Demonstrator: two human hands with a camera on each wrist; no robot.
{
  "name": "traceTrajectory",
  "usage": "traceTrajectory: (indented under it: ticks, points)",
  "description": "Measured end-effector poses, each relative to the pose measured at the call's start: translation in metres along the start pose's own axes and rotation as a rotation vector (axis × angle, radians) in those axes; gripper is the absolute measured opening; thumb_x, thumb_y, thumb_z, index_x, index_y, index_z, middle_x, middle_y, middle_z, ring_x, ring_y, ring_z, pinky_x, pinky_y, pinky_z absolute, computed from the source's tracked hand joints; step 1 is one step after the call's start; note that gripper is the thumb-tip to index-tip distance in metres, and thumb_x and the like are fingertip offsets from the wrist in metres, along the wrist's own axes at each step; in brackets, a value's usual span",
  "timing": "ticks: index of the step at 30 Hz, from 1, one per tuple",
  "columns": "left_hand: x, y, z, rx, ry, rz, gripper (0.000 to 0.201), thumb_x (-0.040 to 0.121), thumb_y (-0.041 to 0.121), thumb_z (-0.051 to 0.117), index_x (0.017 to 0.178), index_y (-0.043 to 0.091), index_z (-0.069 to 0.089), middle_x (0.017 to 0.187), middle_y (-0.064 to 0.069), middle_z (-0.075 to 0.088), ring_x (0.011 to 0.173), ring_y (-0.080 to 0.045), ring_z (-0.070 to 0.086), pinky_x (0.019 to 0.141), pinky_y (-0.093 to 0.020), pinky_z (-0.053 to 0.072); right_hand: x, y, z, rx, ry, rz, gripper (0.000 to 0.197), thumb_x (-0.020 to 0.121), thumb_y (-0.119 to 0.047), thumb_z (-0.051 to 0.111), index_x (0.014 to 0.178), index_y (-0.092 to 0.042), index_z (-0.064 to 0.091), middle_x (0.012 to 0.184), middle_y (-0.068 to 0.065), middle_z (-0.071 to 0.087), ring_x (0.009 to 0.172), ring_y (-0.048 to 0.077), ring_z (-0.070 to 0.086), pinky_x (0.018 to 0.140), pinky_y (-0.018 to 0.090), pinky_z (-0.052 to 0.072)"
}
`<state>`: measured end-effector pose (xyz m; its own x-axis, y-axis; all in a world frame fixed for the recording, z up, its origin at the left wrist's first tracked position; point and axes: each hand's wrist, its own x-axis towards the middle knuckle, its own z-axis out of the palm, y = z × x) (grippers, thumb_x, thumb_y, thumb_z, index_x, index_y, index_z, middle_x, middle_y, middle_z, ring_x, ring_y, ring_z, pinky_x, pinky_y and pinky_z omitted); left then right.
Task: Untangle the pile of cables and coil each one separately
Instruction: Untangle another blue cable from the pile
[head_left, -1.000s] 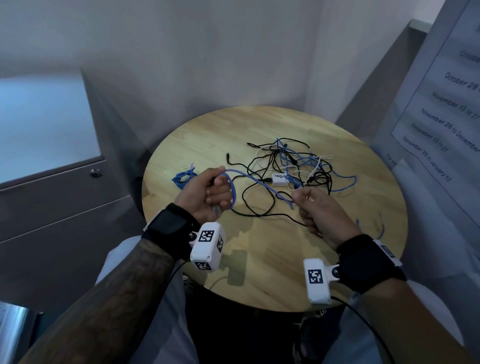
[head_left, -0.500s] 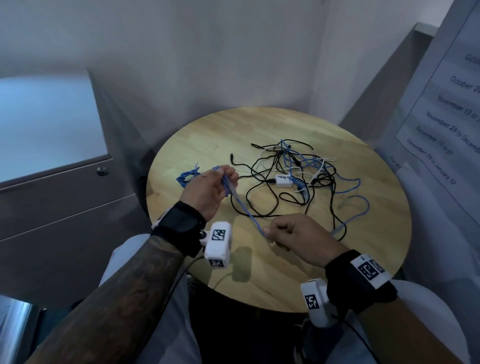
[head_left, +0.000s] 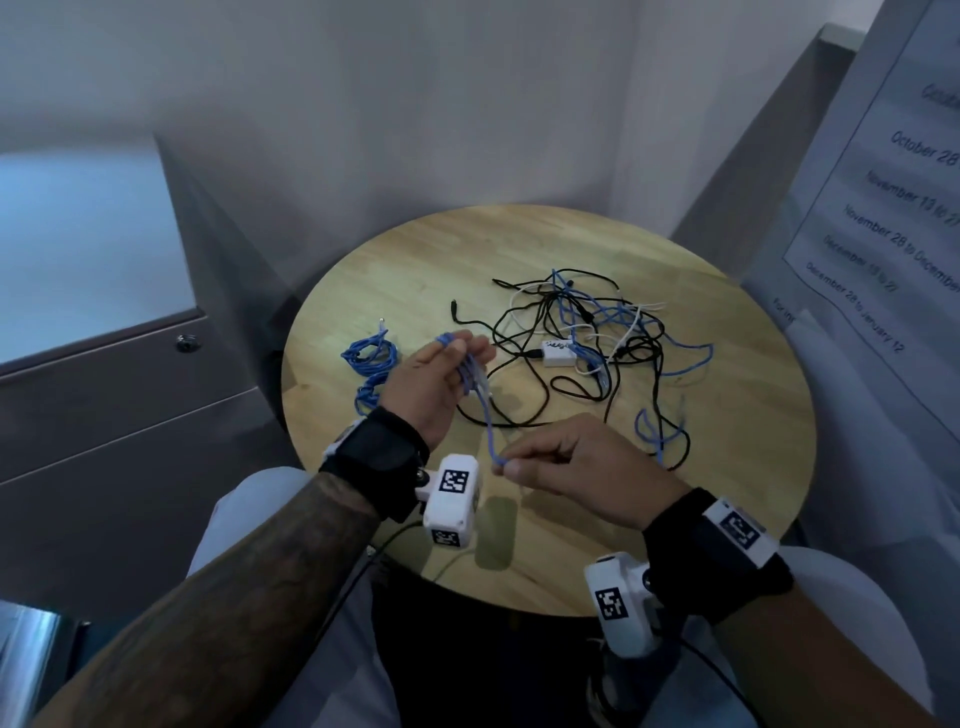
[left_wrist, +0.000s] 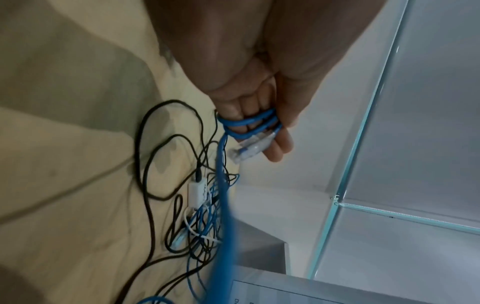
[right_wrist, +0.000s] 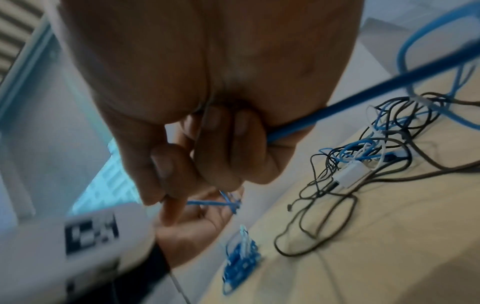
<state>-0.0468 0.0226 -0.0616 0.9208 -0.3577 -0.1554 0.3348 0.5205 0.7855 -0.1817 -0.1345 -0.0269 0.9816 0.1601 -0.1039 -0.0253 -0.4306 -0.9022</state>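
loops of a blue cable (left_wrist: 248, 123) are wound round the fingers of the left hand (head_left: 434, 384), which holds them with its thumb pressed against the turns; the cable's clear plug (left_wrist: 249, 149) lies across the fingertips in the left wrist view. to the left of that hand, on the round wooden table (head_left: 727, 499), sits a blue cable already coiled (head_left: 369, 358), near the table's left edge. from the wound fingers the blue cable runs down and to the right, taut, to the right hand (head_left: 582, 467), which pinches it between thumb and forefinger with the other fingers curled, just above the near part of the table. beyond that pinch the same cable passes through the curled fingers and trails off to the right and far side toward the tangled pile (head_left: 597, 338) of black, white and blue cables. a small white adapter box (head_left: 558, 353) lies within the pile. the pile rests in the middle and right of the table, well apart from the coiled one. at the far right hangs a printed sheet (head_left: 893, 208) listing dates.
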Motion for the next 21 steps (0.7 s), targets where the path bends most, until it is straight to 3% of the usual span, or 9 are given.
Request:
traceTrajectory:
  ticks: [3, 5, 8, 10, 12, 15, 19, 21]
  points:
    - [-0.001, 0.0, -0.002, 0.066, -0.002, -0.01, 0.017, 0.099, 0.0, 0.045, 0.105, 0.0, 0.06, 0.089, -0.008, 0.075, 0.086, -0.021, 0.073, 0.077, -0.029, 0.059, 0.003, 0.003, 0.007, -0.02, -0.025, 0.001, 0.013, 0.091, -0.016, 0.073, 0.102, -0.013, 0.081, 0.096, -0.004, 0.078, 0.091, 0.009, 0.072, 0.083, 0.023, 0.055]
    - [-0.008, -0.007, -0.001, 0.352, -0.059, 0.042, 0.016, 0.097, -0.001, 0.051, 0.106, 0.0, 0.064, 0.09, -0.011, 0.074, 0.085, -0.02, 0.073, 0.076, -0.028, 0.058, 0.007, 0.001, 0.003, 0.038, 0.084, -0.052, 0.012, 0.092, -0.013, 0.071, 0.099, -0.013, 0.08, 0.091, -0.001, 0.078, 0.083, 0.006, 0.069, 0.075, 0.019, 0.053]
    - [-0.014, -0.016, 0.0, 0.823, -0.306, 0.117, 0.015, 0.096, 0.002, 0.055, 0.101, 0.002, 0.07, 0.085, -0.008, 0.072, 0.074, -0.01, 0.067, 0.07, -0.024, 0.054, 0.011, 0.001, -0.012, 0.099, 0.345, -0.14, 0.012, 0.094, -0.008, 0.067, 0.095, -0.011, 0.079, 0.08, -0.008, 0.076, 0.074, -0.001, 0.065, 0.071, 0.013, 0.048]
    - [-0.021, -0.018, 0.006, 0.882, -0.479, 0.022, 0.022, 0.103, 0.009, 0.044, 0.098, 0.003, 0.066, 0.081, -0.006, 0.068, 0.071, -0.014, 0.064, 0.067, -0.026, 0.05, 0.012, 0.008, -0.02, 0.044, 0.448, -0.145, 0.012, 0.096, -0.008, 0.064, 0.095, -0.008, 0.077, 0.069, -0.022, 0.068, 0.067, -0.006, 0.06, 0.066, 0.007, 0.043]
    - [-0.027, -0.018, 0.012, 0.84, -0.541, -0.124, 0.039, 0.107, 0.021, 0.033, 0.1, -0.001, 0.063, 0.075, -0.007, 0.062, 0.069, -0.019, 0.059, 0.067, -0.028, 0.047, 0.014, 0.014, -0.022, -0.013, 0.498, -0.123, 0.012, 0.097, -0.011, 0.063, 0.097, -0.01, 0.076, 0.067, -0.03, 0.063, 0.068, -0.009, 0.058, 0.065, 0.005, 0.041]
    - [-0.035, -0.015, 0.02, 0.602, -0.546, -0.334, 0.044, 0.106, 0.021, 0.026, 0.095, -0.003, 0.061, 0.065, -0.006, 0.048, 0.06, -0.02, 0.047, 0.07, -0.031, 0.042, 0.021, 0.024, -0.022, -0.051, 0.547, -0.081, 0.013, 0.099, -0.018, 0.062, 0.096, -0.02, 0.074, 0.083, -0.022, 0.068, 0.078, -0.01, 0.06, 0.071, 0.006, 0.042]
    - [-0.034, 0.0, 0.019, 0.22, -0.496, -0.416, 0.035, 0.1, 0.018, 0.027, 0.092, 0.003, 0.057, 0.065, -0.002, 0.038, 0.059, -0.017, 0.039, 0.074, -0.033, 0.041, 0.028, 0.038, -0.015, -0.184, 0.486, -0.014, 0.02, 0.1, -0.034, 0.058, 0.1, -0.025, 0.076, 0.09, -0.01, 0.072, 0.088, 0.006, 0.064, 0.081, 0.034, 0.053]
    - [-0.028, 0.006, 0.015, -0.035, -0.413, -0.399, 0.034, 0.102, 0.019, 0.028, 0.095, 0.005, 0.057, 0.067, 0.0, 0.042, 0.06, -0.015, 0.043, 0.079, -0.033, 0.044, 0.026, 0.039, -0.009, -0.244, 0.404, -0.007, 0.023, 0.101, -0.037, 0.055, 0.109, -0.027, 0.075, 0.089, -0.007, 0.072, 0.087, 0.011, 0.065, 0.082, 0.037, 0.052]
